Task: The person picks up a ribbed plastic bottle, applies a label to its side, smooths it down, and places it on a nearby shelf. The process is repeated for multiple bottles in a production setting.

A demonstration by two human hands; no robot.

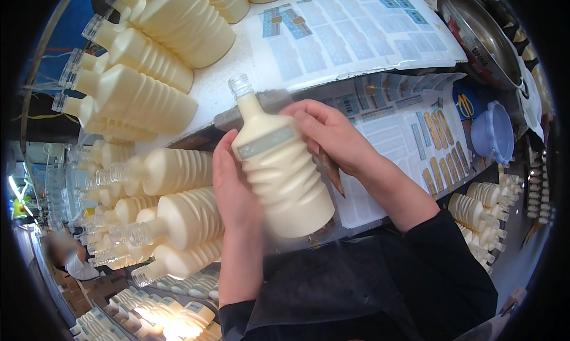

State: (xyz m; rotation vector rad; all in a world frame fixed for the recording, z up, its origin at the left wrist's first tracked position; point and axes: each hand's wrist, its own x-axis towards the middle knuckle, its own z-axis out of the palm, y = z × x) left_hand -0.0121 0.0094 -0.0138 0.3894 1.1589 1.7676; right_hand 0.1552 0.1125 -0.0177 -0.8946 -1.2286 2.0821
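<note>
A cream-coloured bottle (288,178) with a wavy ribbed body and clear threaded neck tilts in front of me, its neck pointing away to the upper left. Round its left side curves my left hand (234,184), holding it. A pale blue-green label strip (266,141) lies across the bottle's shoulder. At the strip's right end, the fingers of my right hand (332,130) are bent against the bottle. A brown pointed stick-like tool (332,173) is tucked in that hand, its tip pointing down; its exact kind is unclear.
Similar bottles (178,172) are stacked on the left, with more (139,97) on the white table above. Label sheets (350,35) cover the table, and others (415,133) lie below its edge. A lavender bucket (493,133) and metal pan (481,35) stand right. Another person (77,264) is far left.
</note>
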